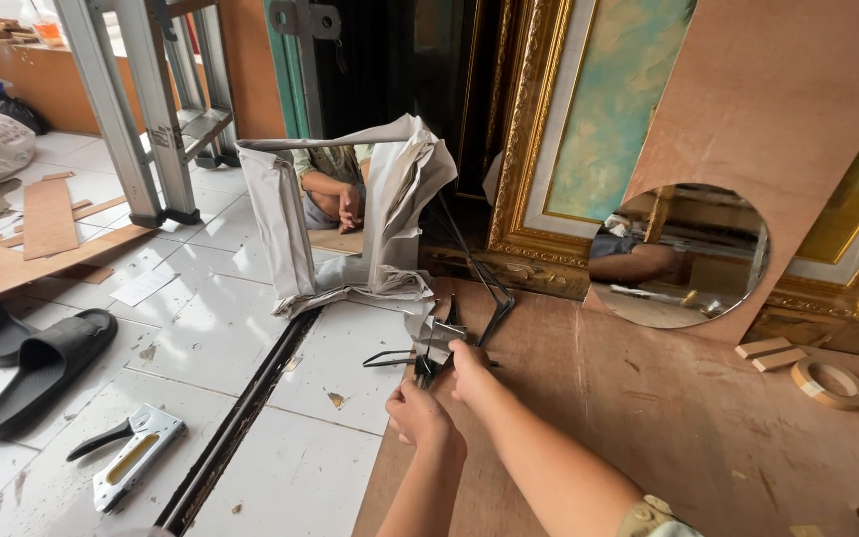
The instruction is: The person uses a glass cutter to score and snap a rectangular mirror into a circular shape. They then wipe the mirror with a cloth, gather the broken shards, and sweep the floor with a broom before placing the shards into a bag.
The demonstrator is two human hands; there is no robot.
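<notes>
Item: black wire stand [469,298], folding, lying on the plywood sheet [668,418] at its left edge, just in front of the paper-wrapped mirror [345,214].

Hands: we are holding both at the stand's lower joint. Our left hand [418,413] is curling shut, fingers pressed together around the wire's lower end. Our right hand [469,366] is pinching a small silvery piece [431,333] against the wire — how tightly we cannot tell.

Also lying about:
- stapler [136,455], silver with yellow insert, on the white tiles at lower left
- black sandals [37,363], further left
- tape roll [829,383] and two small wood blocks [770,353] on the plywood, right
- round mirror [683,254] set in a leaning board
- gilt frames [529,139] leaning behind
- ladder [141,99] standing at upper left — wood offcuts [47,214] lying by its feet
</notes>
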